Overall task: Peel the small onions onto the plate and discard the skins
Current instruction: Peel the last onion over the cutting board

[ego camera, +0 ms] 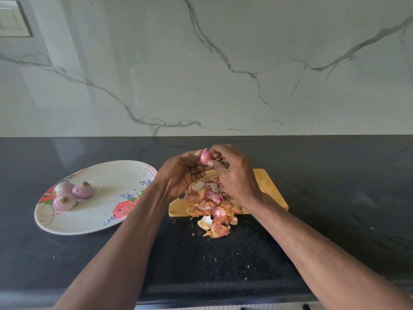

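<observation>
Above the board: left hand [178,175] and right hand [234,175] both grasping one small onion [205,157] in their fingers.
Plate [107,211]: three peeled onions [73,194].
Writing: none legible.

One wide-angle head-worn camera looked forward and down from the person's standpoint, close over the dark worktop [335,175]. It faced the marble wall [223,63] squarely, with both forearms reaching in from the bottom edge.
</observation>
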